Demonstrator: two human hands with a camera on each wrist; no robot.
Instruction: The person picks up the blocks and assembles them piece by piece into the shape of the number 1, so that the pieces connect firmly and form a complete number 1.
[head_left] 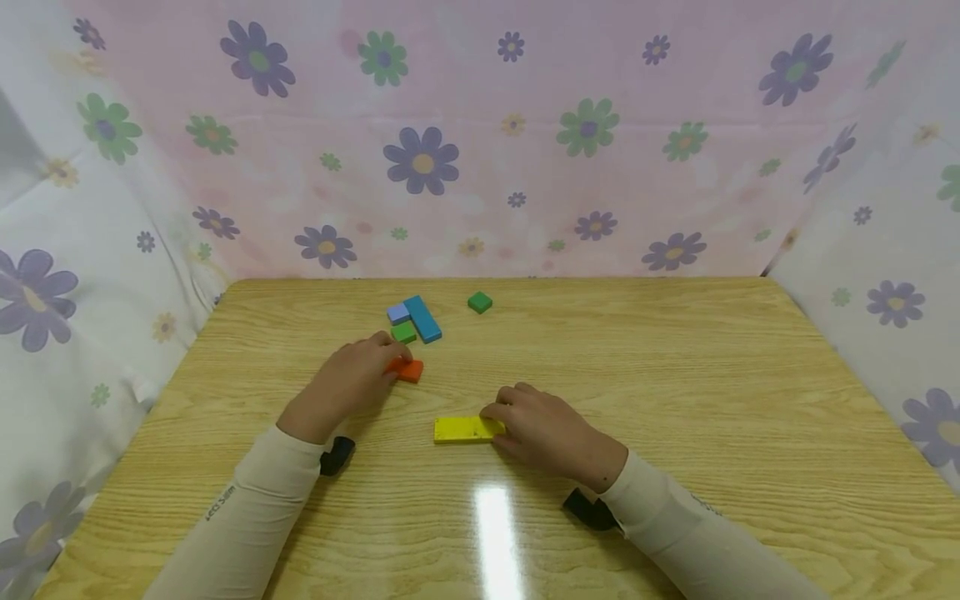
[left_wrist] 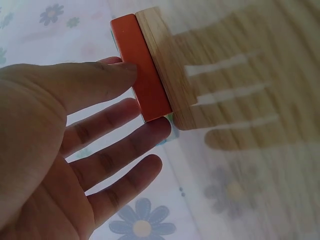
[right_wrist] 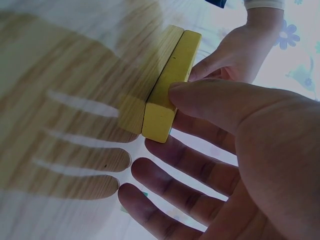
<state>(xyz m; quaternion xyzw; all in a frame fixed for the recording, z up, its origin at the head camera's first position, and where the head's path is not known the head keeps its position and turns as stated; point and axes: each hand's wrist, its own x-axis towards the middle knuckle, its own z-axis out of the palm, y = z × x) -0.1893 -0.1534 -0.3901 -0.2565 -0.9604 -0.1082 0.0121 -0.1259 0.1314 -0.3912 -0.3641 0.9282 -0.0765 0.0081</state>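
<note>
My left hand (head_left: 390,364) lies on the table with its fingertips over the left end of an orange block (head_left: 412,371). In the left wrist view the thumb (left_wrist: 112,75) presses the side of the orange block (left_wrist: 145,65) and the index finger (left_wrist: 150,131) reaches its end, pinching it. My right hand (head_left: 498,421) covers the right end of a flat yellow block (head_left: 460,429). The right wrist view shows the thumb (right_wrist: 200,97) on the yellow block (right_wrist: 172,75) with the other fingers spread beyond its end.
Behind the left hand sit a purple block (head_left: 397,313), a long blue block (head_left: 423,318) and a green block (head_left: 403,332) close together. Another green block (head_left: 480,302) lies apart. Flowered cloth walls off the wooden table (head_left: 675,375) on three sides.
</note>
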